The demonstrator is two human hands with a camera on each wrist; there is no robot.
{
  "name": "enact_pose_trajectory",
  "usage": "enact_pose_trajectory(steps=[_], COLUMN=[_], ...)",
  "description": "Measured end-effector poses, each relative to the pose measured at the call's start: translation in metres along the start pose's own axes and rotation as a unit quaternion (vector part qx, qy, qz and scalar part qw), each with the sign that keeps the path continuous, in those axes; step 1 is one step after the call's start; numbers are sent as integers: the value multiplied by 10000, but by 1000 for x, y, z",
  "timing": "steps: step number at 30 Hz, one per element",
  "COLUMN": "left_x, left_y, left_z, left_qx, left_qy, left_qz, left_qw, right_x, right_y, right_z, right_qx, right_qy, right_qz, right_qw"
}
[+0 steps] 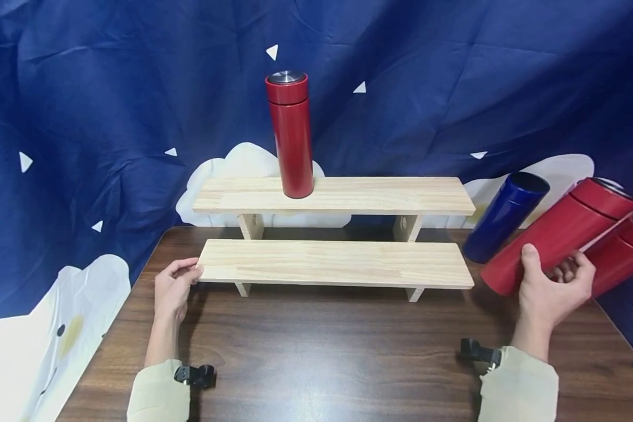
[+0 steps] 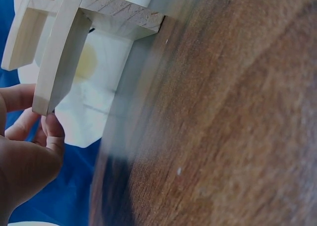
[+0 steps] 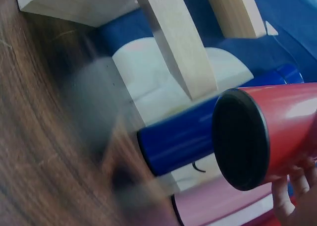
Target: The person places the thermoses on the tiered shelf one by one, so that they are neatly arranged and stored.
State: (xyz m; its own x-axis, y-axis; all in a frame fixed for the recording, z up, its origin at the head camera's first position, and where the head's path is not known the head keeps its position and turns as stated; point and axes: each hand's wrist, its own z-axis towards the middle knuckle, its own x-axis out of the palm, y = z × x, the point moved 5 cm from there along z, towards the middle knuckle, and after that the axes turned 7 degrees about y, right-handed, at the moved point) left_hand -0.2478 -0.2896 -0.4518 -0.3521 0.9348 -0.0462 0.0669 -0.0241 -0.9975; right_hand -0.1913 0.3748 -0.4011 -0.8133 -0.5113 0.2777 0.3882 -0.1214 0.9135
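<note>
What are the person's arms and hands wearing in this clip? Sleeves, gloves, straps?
The left hand and right hand are gloveless. The left sleeve and right sleeve are pale cream, without visible markings. A small black device with a rounded end sits at each cuff: left device, right device. No cables show.

Passing room is running along the lower shelf [image 1: 332,262] and on both sides of the upright bottle [image 1: 292,143] above — but over right, the blue bottle [image 1: 498,220] and outer red bottle [image 1: 623,258] are flanking the held bottle [image 1: 559,228].
</note>
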Motion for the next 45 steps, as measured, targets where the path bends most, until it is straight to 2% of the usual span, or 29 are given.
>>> enact_pose_trajectory(steps=[4,12,21,28,34,45], left_x=[1,1,0,-1,-1,-1], left_y=[0,0,1,2,2,2], left_z=[0,0,0,1,1,1], left_qx=[8,44,45,26,38,34], left_qy=[12,16,-9,-20,-5,-47], left_qz=[41,4,-83,-109,-60,-90], left_qw=[10000,10000,10000,9999,10000,9999], right_x=[6,19,31,44,52,68], right_y=[1,6,9,10,12,16], right_z=[1,-2,-7,-16,-22,-30], right_qx=[95,147,192,137,229,-78], right_qy=[1,36,156,450,535,729], right_qz=[257,219,472,375,278,426], right_qw=[9996,9996,9986,9982,9979,9964])
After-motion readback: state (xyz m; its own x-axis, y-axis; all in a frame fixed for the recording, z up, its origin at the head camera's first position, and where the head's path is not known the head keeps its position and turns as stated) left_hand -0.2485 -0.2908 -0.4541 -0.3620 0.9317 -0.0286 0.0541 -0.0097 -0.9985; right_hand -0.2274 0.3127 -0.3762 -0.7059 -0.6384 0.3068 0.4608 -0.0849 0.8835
